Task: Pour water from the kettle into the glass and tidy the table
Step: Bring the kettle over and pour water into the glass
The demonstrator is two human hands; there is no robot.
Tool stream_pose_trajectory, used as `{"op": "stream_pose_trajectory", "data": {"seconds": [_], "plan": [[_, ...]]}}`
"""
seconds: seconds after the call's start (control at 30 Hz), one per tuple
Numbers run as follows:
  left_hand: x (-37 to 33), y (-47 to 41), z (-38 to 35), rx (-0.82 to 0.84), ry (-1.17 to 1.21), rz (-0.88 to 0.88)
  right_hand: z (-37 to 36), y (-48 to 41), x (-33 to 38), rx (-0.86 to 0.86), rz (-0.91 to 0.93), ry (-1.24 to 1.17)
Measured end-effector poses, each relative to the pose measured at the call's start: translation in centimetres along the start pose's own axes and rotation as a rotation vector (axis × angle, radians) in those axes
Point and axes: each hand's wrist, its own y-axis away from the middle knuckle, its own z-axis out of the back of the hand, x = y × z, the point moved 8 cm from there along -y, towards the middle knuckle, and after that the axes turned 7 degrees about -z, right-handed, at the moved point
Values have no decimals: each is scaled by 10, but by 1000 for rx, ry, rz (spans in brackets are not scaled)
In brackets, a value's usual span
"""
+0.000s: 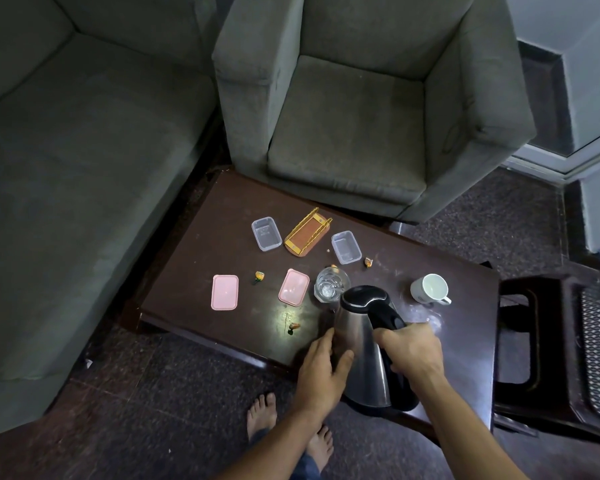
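the fingers (385, 339) of the right hand (413, 351) are curled tight around the black handle of the kettle (361, 344) and they hold it up. the fingers of the left hand (323, 372) are nearly straight and lie flat against the steel side of the kettle, with the thumb spread on its lower part. the kettle is tilted forward, over the near edge of the table (222, 244), and its black lid end is just beside the glass (331, 284). the glass stands upright on the table; i cannot tell if water is running into it. right of the glass a white cup (429, 288) lies tipped on its side. left of the glass are two pink lids (293, 287) (225, 292), and a small orange thing (259, 276) is between them. farther back are two clear boxes (266, 233) (346, 247), and between them a small yellow rack (308, 233). behind the table stands a grey armchair (354, 133), and a grey sofa (84, 168) is at the left. two bare feet (262, 415) stand on the dark floor below.
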Motion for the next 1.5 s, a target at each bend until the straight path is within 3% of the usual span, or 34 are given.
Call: {"op": "stream_pose_trajectory", "data": {"seconds": [1.5], "plan": [[3,0,-6,18,22,31,1,-6,1,14,10,31]]}}
